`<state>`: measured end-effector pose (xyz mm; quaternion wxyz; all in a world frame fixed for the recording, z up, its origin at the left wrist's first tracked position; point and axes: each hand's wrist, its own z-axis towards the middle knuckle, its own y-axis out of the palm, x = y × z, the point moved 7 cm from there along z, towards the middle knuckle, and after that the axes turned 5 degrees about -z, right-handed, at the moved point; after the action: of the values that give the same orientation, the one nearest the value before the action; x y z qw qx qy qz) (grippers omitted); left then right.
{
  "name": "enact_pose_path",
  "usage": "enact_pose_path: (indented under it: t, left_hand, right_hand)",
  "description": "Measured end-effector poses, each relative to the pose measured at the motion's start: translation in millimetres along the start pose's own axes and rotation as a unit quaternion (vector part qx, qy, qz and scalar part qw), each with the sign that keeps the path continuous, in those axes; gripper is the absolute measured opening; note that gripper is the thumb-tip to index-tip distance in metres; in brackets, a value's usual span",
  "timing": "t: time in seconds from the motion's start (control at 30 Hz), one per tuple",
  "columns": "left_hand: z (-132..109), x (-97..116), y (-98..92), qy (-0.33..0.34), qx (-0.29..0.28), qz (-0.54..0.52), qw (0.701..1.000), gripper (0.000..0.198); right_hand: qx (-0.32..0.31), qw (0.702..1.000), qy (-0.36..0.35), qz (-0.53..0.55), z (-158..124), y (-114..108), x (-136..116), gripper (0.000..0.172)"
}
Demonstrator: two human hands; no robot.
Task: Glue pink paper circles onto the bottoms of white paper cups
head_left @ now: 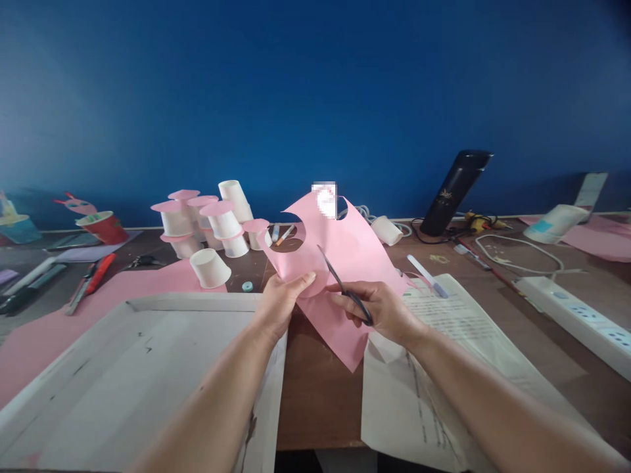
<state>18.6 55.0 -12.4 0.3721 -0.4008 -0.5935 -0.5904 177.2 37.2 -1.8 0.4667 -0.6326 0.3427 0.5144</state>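
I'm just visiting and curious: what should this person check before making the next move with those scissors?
1. Scissors in the right hand: ok.
2. Pink paper gripped by the left hand: ok.
3. Left thumb off the visible blade: ok, though it looks close.
4. Second blade's position: cannot tell; only one blade shows clearly.
5. Red-handled tool away from both hands: ok, it lies far to the left.

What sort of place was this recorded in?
Probably a craft desk against a blue wall: scissors are held at a cut pink sheet, and several white cups are stacked with pink paper pieces.
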Motion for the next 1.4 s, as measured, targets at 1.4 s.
enact_pose_path:
  t: [1.4]
  left_hand:
    - [0.2,2.4,-2.1,0.004,0.015,0.046,0.999,0.041]
  right_hand:
    - [0.014,1.000,0.016,-0.006,-0.5,-0.8,0.4,0.058]
